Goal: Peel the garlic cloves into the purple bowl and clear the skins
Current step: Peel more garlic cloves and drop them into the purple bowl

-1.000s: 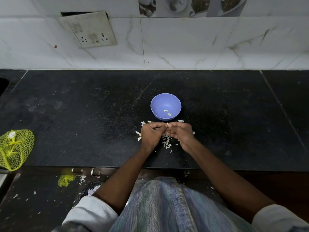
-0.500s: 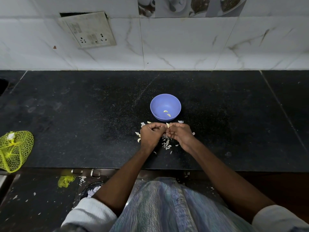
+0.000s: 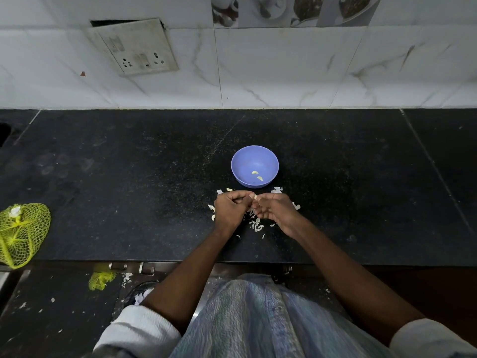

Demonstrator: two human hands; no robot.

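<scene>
Both hands meet just below the bowl [image 3: 254, 166], at about its 6 o'clock, over the black counter [image 3: 129, 177]. The left hand [image 3: 230, 209] and the right hand [image 3: 277, 210] have their fingers curled inward, and between their fingertips they pinch one small pale clove [image 3: 255, 197]; it is so small here that how much skin remains on it cannot be made out. The clove sits just short of the bowl's near rim, apart from it.

Inside the bowl lie two peeled cloves [image 3: 257, 175], toward its 5 o'clock side, close together.

Skins [image 3: 256, 224] lie scattered on the counter under and around the hands: a cluster at 6 o'clock from the clove between the wrists, a few bits at 9 o'clock beside the left hand, and more at 3 o'clock by the right hand and near the bowl's 4 o'clock edge.

Far off at 9 o'clock, at the counter's left edge, lies a yellow net bag [image 3: 22, 232]. At 11 o'clock on the tiled wall hangs a switch plate [image 3: 134, 46], tilted loose from its hole.
</scene>
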